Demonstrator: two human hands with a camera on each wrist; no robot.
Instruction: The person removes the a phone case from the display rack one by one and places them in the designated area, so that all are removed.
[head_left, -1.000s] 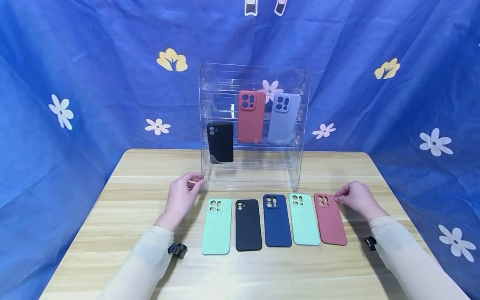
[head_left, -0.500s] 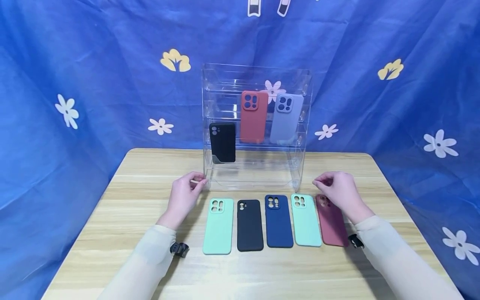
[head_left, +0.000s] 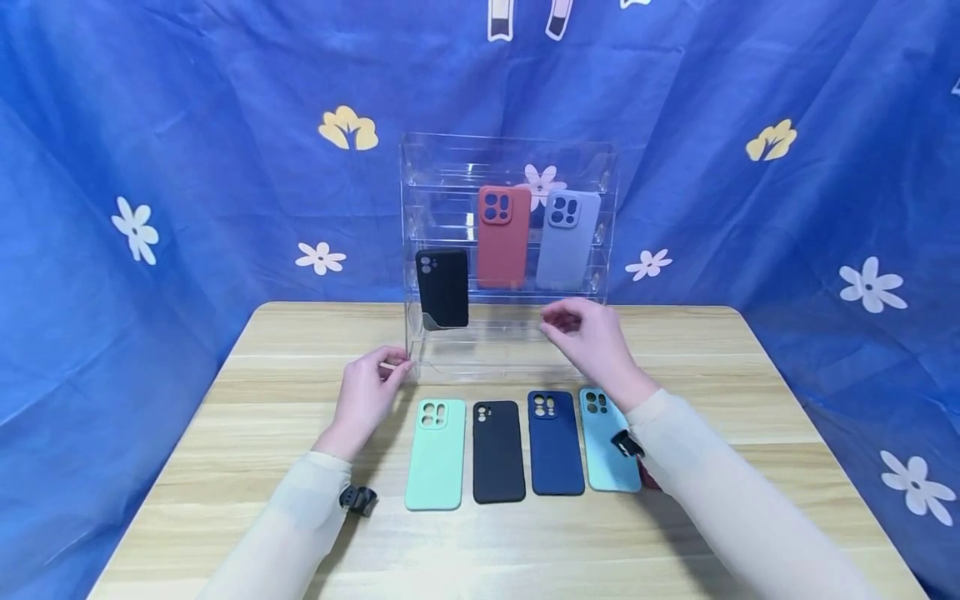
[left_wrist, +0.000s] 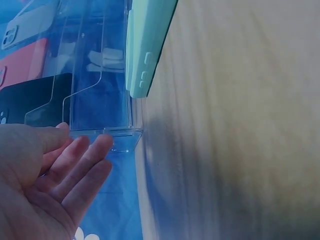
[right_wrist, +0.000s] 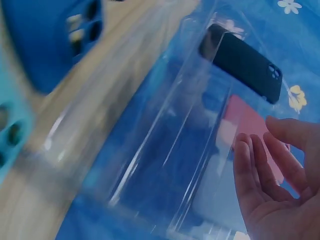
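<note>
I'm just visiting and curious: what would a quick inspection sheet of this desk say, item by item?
Surface: light wooden table, pale plank grain.
Job's things: clear acrylic tiered rack holding a black phone case, a red phone case and a lavender phone case.
Clutter: row in front of the rack: mint-green phone case, black flat phone case, navy phone case, light-teal phone case; a dark-red case edge peeks from under the right sleeve.
Hands: left hand touches the rack's front-left corner; right hand raised before the rack, holding nothing.
Cables: nothing seen.
Surroundings: blue flowered cloth backdrop.
</note>
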